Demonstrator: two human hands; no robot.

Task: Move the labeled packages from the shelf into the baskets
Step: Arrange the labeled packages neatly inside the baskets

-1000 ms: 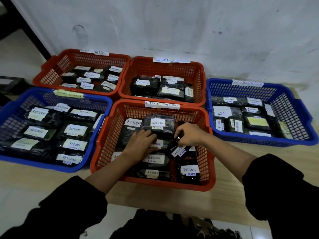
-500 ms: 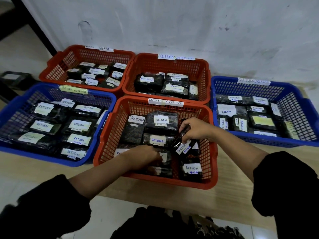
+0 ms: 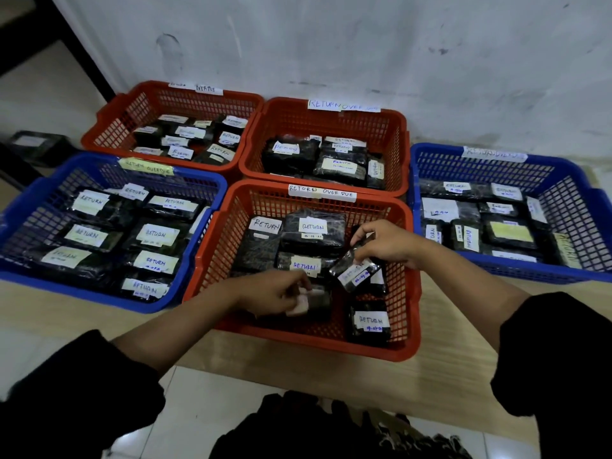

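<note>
A red basket [image 3: 218, 246] tagged "RETURN OVER DUE" sits front and centre, holding several black wrapped packages with white "RETURN" labels. My right hand [image 3: 385, 243] is inside it, shut on a small black labeled package [image 3: 356, 271] that is lifted and tilted. My left hand [image 3: 275, 291] is low in the same basket, fingers closed on another black package [image 3: 319, 301] near the front wall. One more labeled package [image 3: 369, 323] lies in the basket's front right corner.
Two blue baskets [image 3: 29, 276] [image 3: 563, 173] flank the front red one, and two red baskets [image 3: 109, 127] [image 3: 394, 127] stand behind, all holding labeled packages. They rest on a wooden surface [image 3: 447, 359] against a white wall. A dark package [image 3: 36, 145] lies at far left.
My left hand has drawn back toward the basket's front and closed on a package. My right hand has tilted its small package up a little. The camera has shifted slightly.
</note>
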